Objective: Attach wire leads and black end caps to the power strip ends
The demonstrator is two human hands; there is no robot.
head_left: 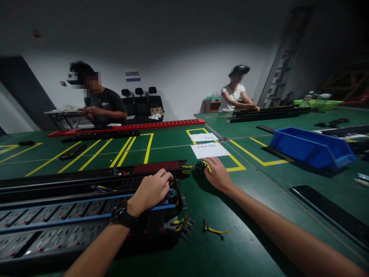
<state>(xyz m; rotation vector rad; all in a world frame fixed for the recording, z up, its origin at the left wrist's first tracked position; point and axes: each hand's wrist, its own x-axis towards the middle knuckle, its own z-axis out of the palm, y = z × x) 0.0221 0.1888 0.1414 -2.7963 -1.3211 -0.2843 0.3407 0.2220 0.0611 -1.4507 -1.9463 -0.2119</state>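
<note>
My left hand, with a black watch on its wrist, is closed over the end of a long black rail. Its fingertips curl down behind the rail's edge and are partly hidden. My right hand pinches a small black end piece just beyond the end of the back rail. A thin yellow wire shows between that piece and the rail. Alongside lie black socket strips with blue edges and red dots. A loose wire with a black connector lies on the green table.
A blue bin and a dark flat panel are at right. White paper sheets lie ahead, inside yellow tape lines. A red slotted rail crosses the far side. Two people work across the table, one left, one right.
</note>
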